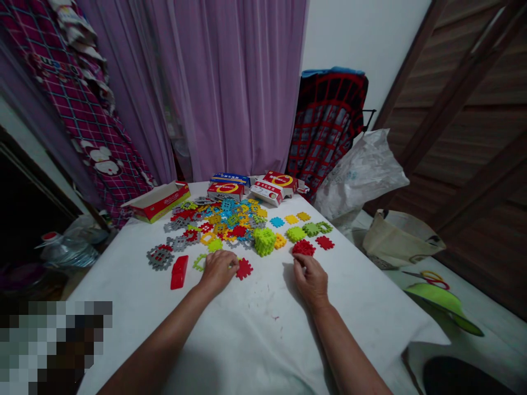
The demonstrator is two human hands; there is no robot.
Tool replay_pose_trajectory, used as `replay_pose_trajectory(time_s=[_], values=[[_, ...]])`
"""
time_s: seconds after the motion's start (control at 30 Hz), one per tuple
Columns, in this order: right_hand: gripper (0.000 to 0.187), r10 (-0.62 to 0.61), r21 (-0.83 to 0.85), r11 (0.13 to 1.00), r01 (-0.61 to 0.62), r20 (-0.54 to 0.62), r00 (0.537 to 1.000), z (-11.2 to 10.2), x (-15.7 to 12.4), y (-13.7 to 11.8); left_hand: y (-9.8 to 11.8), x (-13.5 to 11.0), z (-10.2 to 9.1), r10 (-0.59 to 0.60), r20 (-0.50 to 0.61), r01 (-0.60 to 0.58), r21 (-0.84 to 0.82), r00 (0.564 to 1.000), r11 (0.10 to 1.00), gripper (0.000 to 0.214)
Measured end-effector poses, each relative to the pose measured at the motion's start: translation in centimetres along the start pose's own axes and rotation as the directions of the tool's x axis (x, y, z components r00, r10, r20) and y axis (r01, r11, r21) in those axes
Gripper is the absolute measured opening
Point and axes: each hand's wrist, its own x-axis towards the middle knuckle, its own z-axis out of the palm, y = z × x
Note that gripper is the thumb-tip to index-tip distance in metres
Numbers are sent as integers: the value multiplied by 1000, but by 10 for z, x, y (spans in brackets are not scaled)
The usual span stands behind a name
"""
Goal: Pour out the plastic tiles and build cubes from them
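My left hand (220,270) is closed, its fingertips at the left edge of a red toothed plastic tile (244,269) low over the white tabletop. To the right, my right hand (312,281) is closed with its fingertips on a red cluster of toothed tiles (303,248). Between the hands and slightly farther back stands a lime-green cube of joined tiles (264,241). An orange tile (280,241) lies against its right side. A lime-green open-frame tile (200,263) is partly hidden behind my left hand.
A mixed pile of toothed tiles (224,219) spreads behind my left hand. Green tiles (296,234) and another red tile (325,242) lie at right. A red block (179,272) is at left. Small boxes (225,191) and an open tray (158,203) line the far edge.
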Motion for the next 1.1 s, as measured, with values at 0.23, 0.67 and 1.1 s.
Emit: replay_pose_trajectory(time_s=[0.23,0.67,1.1], values=[[26,80,46,995,-88,154,985,5,-4,-4,17,-12,5,2,-21,0,104,1000,995,40],[29,177,384,866,-320,364,914,2,-6,-23,51,-14,38,116,-204,-126,-40,972,991,52],[27,133,469,810,-352,437,889,-2,-12,-36,58,-18,15,236,-25,-237,-101,971,966,53]])
